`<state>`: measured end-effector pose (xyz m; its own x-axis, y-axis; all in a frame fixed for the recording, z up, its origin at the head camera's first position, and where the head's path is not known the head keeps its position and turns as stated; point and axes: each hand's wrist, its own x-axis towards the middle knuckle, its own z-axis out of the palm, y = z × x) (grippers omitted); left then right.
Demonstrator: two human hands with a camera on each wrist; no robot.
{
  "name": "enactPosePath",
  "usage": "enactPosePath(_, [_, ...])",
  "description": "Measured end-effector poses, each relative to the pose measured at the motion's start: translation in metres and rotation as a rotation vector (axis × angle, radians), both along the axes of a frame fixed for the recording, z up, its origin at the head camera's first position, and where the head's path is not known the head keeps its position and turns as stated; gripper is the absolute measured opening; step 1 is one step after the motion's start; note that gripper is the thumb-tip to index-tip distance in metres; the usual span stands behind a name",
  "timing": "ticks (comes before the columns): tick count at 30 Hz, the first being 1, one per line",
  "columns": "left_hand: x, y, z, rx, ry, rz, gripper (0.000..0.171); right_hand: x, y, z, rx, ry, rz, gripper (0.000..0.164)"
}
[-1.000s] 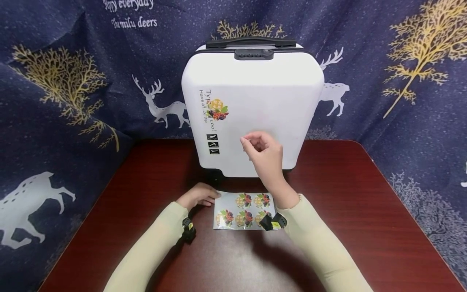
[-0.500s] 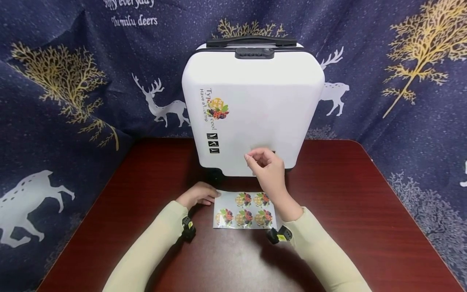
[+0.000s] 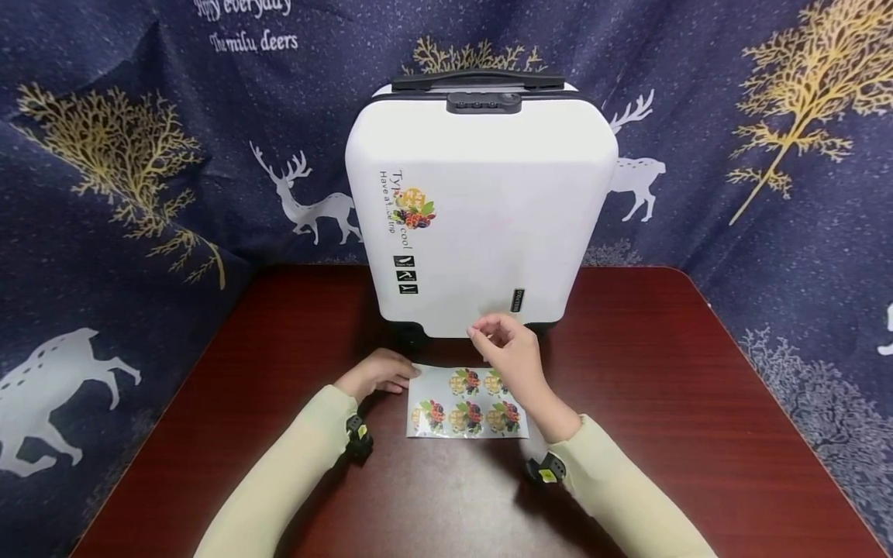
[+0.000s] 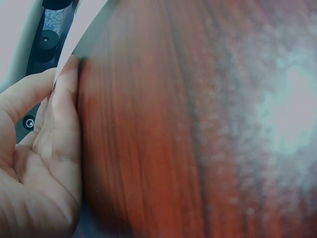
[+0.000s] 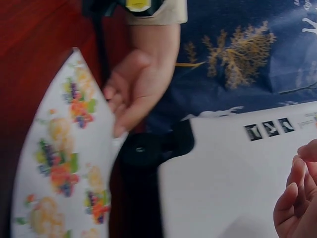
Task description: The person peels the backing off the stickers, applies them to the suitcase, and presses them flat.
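By the left hand (image 3: 377,373), one corner of a glossy, white, rectangular paper sheet (image 3: 429,379) of fruit stickers (image 3: 467,417) is pinched on the polished red-brown wooden table (image 3: 670,356); it is best held steady there, stickers touched only at their edges. Farther right, before an upright white hard-shell suitcase (image 3: 502,201), the right hand's (image 3: 515,356) fingers (image 3: 497,318) are curled together, nothing visibly held. The table is backed by deer-printed navy fabric (image 3: 649,39).

Sticker sheet (image 3: 446,399) on the table (image 3: 670,387), before the suitcase (image 3: 481,217).
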<state>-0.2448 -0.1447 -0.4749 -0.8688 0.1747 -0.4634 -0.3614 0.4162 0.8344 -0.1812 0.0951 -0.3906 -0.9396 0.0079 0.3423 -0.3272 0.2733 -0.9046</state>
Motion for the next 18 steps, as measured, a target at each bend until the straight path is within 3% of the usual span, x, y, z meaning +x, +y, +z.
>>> enactPosePath(11, [0.001,-0.002,-0.001,0.006,0.03,-0.027,0.039,-0.002,0.01,-0.025,0.105,-0.09,-0.002,0.01])
enactPosePath(18, [-0.001,-0.001,-0.001,0.004,0.018,-0.036,0.049,-0.009,0.019,-0.038,0.274,-0.199,0.086,0.022])
